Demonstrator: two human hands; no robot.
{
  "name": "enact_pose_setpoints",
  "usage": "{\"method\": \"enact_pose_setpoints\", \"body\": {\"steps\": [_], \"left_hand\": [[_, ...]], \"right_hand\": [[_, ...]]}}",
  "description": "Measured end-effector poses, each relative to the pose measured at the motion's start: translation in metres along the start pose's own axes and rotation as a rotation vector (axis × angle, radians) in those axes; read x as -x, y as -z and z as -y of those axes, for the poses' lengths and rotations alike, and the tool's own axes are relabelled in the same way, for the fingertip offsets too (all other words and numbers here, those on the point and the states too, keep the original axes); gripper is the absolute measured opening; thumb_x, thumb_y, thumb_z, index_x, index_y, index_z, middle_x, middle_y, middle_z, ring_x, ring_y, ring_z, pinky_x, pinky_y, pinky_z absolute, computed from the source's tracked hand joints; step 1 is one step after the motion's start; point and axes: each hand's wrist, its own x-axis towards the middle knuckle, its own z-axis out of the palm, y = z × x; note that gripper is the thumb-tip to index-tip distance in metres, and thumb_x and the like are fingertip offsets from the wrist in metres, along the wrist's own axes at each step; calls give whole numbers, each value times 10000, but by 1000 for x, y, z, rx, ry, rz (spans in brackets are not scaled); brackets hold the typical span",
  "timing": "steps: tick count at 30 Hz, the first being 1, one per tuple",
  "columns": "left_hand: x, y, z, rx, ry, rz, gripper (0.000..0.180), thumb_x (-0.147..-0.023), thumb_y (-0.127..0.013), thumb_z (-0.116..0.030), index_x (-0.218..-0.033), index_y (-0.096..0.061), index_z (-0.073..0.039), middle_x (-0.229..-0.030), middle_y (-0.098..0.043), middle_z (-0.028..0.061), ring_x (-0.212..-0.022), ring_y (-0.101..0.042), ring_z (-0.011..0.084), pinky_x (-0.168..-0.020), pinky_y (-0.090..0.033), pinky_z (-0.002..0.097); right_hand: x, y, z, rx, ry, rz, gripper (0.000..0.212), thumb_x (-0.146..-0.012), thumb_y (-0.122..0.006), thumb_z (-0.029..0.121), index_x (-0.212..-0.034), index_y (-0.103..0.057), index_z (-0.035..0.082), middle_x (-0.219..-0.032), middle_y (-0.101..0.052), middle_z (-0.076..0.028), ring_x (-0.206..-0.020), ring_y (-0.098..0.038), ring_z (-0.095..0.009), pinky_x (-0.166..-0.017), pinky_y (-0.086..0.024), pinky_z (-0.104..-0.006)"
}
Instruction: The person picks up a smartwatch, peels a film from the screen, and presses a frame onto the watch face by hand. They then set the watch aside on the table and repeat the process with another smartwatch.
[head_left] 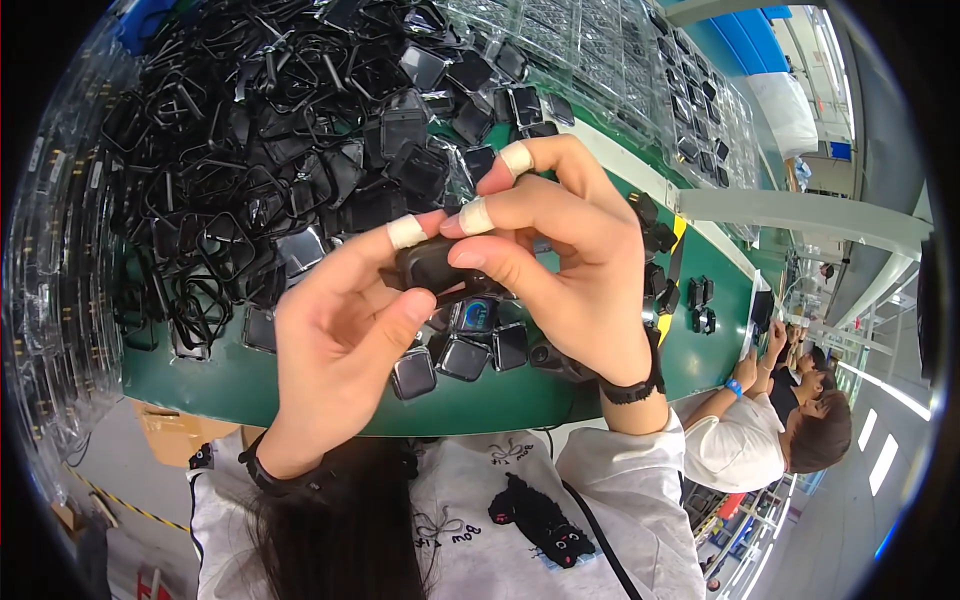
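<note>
- Both hands are gripping one small black case, which is sitting between them in mid-air above the front of the worktop.
- The left hand is pinching it from the left, thumb below and index finger above, the grip nearly closed.
- The right hand is pressing its thumb and index fingertip toward the upper right of the case; its middle finger is lifting clear, bent.
- The step in hand seems to be close fingertip work on the case; whether something is being fitted, peeled or checked, the fingers are hiding too much to tell.
- The next move would be calling for a steady left pinch, leaving the right fingertips free to work at the edge.
- Tape is wrapping several fingertips, so fine feel is perhaps being dulled.
- Square pieces are lying just below the case, one of them showing a coloured face.
- Beyond the hands, black frames are heaping up at left, and clear trays are lining the far side.
</note>
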Motion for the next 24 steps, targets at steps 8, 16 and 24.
{"method": "enact_pose_setpoints", "body": {"steps": [8, 16, 24], "left_hand": [[0, -2, 10, -3, -6, -39, 452, -882, -575, -29, -1289, -408, 74, -1209, -549, 196, -1091, -575, 265, -895, -522, 357], [1, 16, -3, 15, -78, -174, 419, -872, -529, 59, -1272, -407, 84, -1201, -540, 196, -1131, -544, 282, -941, -502, 413], [-7, 24, -12, -188, -222, -266, 432, -911, -503, 3, -1315, -365, 72, -1191, -557, 223, -1140, -540, 357, -976, -464, 400]], "right_hand": [[5, -6, -11, -101, 42, 73, 252, -770, -697, -7, -1008, -616, -5, -1021, -561, -78, -737, -573, -101, -640, -489, -233], [-18, -19, -24, -406, -328, 90, 233, -776, -673, 19, -998, -614, -16, -839, -612, -82, -773, -622, -172, -650, -475, -227], [-34, -31, -17, 599, 196, 58, 237, -723, -614, -59, -958, -622, -31, -819, -606, -140, -771, -604, -289, -679, -501, -315]]}}
